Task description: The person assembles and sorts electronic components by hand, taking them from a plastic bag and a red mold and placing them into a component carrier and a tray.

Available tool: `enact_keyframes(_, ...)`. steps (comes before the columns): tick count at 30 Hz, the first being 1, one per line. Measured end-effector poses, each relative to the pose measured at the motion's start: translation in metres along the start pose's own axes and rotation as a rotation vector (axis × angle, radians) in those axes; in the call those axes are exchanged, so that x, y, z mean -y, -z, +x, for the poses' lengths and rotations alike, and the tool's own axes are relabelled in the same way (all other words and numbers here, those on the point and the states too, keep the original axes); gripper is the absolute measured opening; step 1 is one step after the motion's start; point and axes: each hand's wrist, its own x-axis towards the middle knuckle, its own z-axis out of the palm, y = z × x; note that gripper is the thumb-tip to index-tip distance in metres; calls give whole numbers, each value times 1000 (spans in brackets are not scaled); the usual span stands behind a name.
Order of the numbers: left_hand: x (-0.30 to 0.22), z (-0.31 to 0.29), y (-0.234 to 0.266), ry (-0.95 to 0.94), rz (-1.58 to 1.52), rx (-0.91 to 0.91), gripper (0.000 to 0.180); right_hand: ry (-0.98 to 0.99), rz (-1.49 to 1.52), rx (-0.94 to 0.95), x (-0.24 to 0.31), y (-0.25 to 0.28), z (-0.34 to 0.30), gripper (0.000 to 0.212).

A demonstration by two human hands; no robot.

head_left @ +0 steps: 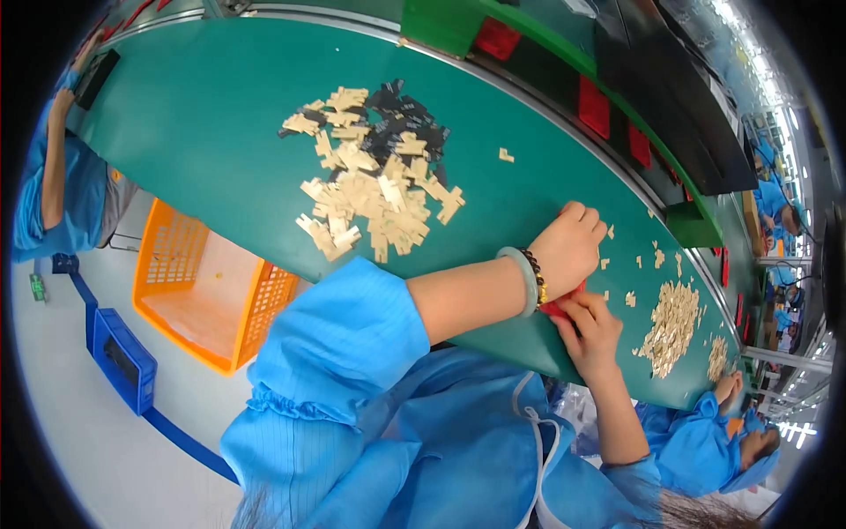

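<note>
My left hand, with a pale green bangle and a dark beaded bracelet at the wrist, is over the green table. Its fingers are curled, and what they hold, if anything, is hidden. Just below it, my right hand is closed on a small red piece, mostly covered by both hands. Tiny cream pieces lie scattered to the right of my hands. Farther left is a large heap of flat cream pieces, many stepped or L-shaped, with black pieces along its far side.
A heap of small pale gold pieces lies to the right, with a smaller one beyond. A green rack with red parts runs along the far edge. An orange crate stands lower left. Co-workers in blue sit at both ends.
</note>
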Motion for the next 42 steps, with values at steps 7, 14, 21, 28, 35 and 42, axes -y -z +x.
enact_keyframes(7, 73, -82, 59, 460, -128, -66, 69, 230, -84, -242, -32, 0, 58, 32)
enact_keyframes(14, 137, -114, 55, 637, -310, -112, 29, -207, -238, -192, -88, -70, 279, 31)
enact_keyframes(21, 142, -107, 58, 625, -375, -250, 21, -43, -51, -121, -73, -87, 319, 25)
enact_keyframes(28, 142, -92, 49, 358, -33, -63, 37, 176, 119, -188, -56, -8, 149, 16)
enact_keyframes(35, 150, -86, 65, 493, -315, -193, 11, 190, 161, 51, -25, 19, 2, 30)
enact_keyframes(42, 88, -37, 81, 853, -1255, -205, 6, -297, 903, -220, -15, 31, 43, 37)
